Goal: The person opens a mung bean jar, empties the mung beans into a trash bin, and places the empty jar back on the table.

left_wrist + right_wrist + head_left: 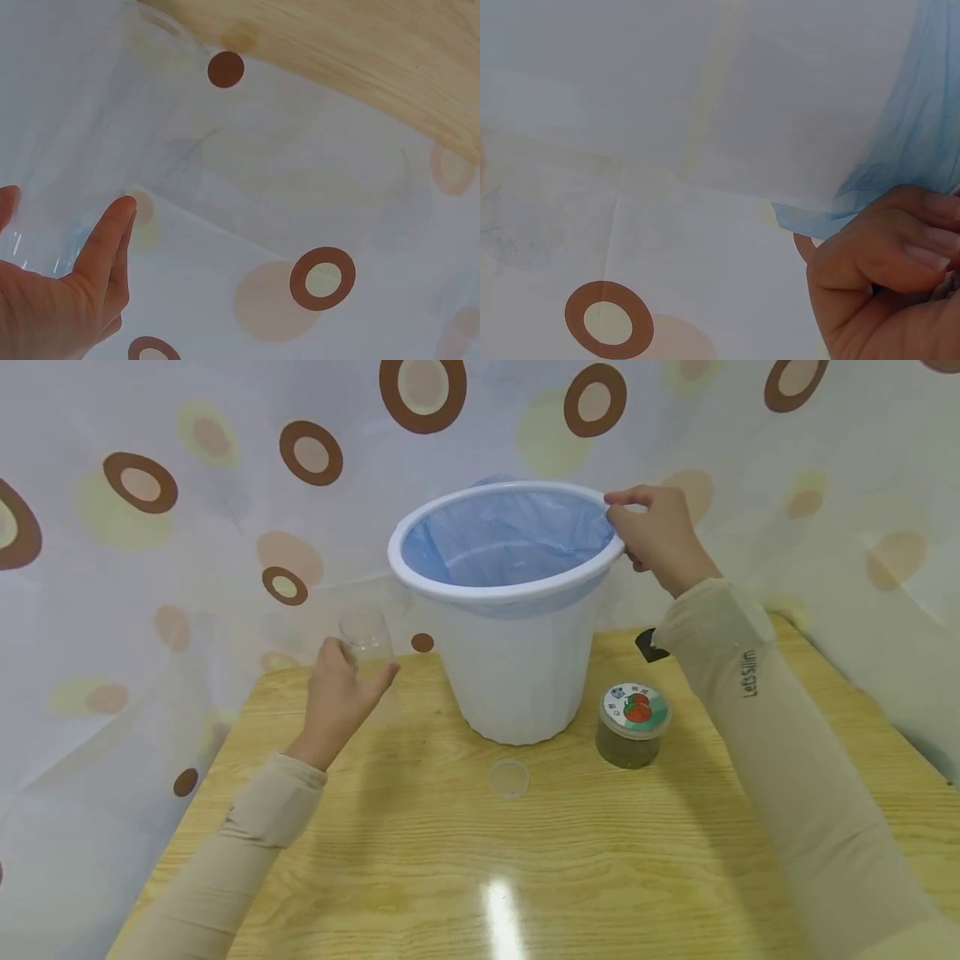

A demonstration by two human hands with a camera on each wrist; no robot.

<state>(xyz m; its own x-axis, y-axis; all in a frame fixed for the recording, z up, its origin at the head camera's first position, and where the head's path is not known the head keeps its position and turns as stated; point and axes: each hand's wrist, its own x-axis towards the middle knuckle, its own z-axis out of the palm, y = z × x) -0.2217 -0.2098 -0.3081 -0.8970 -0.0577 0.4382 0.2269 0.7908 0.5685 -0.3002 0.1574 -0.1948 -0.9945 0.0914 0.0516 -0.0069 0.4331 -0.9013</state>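
Observation:
My left hand [341, 697] holds a clear, see-through plastic jar [367, 631] upright by its side, left of a white trash can [517, 668]. In the left wrist view the thumb and fingers of the left hand [82, 292] spread around the clear wall. A blue bag [510, 539] lines the trash can, a white ring around its mouth. My right hand [656, 531] pinches the ring at its right side. In the right wrist view its fingers [885, 247] are curled at the edge of the blue bag [907, 142].
Right of the trash can stands a short jar [632, 727] with a tomato picture on its lid and dark green contents. A clear round disc [509, 779] lies in front on the wooden table [420, 860]. A small black thing [651, 645] shows by the right sleeve. Patterned sheeting [247, 468] hangs behind.

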